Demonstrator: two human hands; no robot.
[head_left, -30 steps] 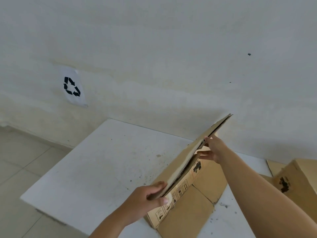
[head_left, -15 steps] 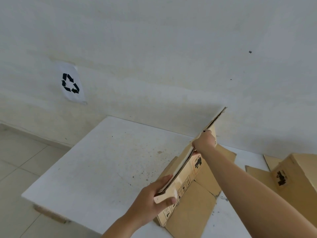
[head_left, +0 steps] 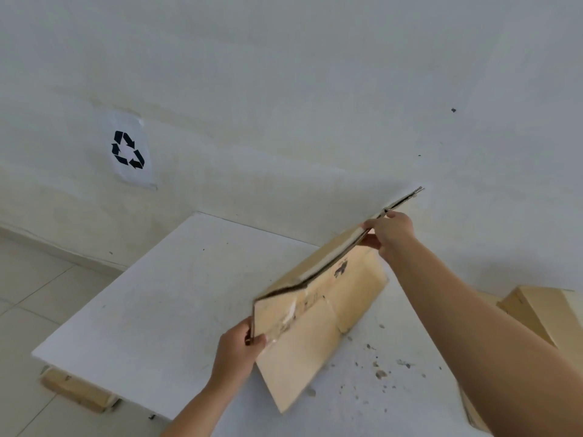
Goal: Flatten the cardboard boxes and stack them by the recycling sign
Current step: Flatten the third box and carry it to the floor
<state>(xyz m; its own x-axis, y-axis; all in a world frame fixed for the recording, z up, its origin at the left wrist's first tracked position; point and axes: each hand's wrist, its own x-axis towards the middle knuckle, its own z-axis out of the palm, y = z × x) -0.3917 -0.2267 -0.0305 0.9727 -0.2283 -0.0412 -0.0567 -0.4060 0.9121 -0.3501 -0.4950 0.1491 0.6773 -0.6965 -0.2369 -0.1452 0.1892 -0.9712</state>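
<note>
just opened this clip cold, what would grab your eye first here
First comes the flattened tan cardboard box held tilted above the white speckled table, the left hand gripping its near corner and the right hand its far upper edge. Next, the white paper sheet with a black recycling symbol on the wall at the left, then another tan cardboard box at the right edge.

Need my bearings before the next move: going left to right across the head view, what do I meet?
Wood block under the table → recycling sign → left hand → flattened box → right hand → unflattened box at the right edge.
</note>
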